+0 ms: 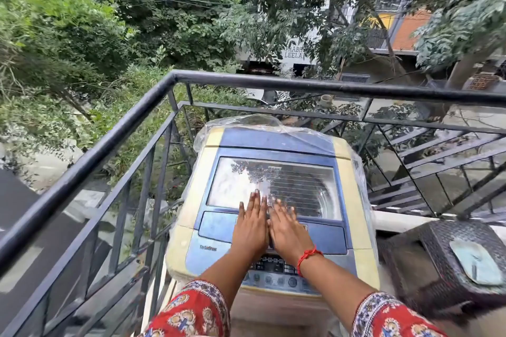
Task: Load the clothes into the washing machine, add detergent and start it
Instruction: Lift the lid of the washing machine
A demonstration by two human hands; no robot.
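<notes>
Both hands flat on the closed washing machine lid.

The left hand and right hand lie side by side, fingers straight, over the blue lid's front edge; "TurboDrum" is printed on the front-left corner, and a building behind reads "PRABH… LEELA".

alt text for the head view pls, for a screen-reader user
Both hands, left hand and right hand, lie flat side by side on the closed lid of a top-load washing machine on a railed balcony; a dark wicker basket stands to its right.
</notes>
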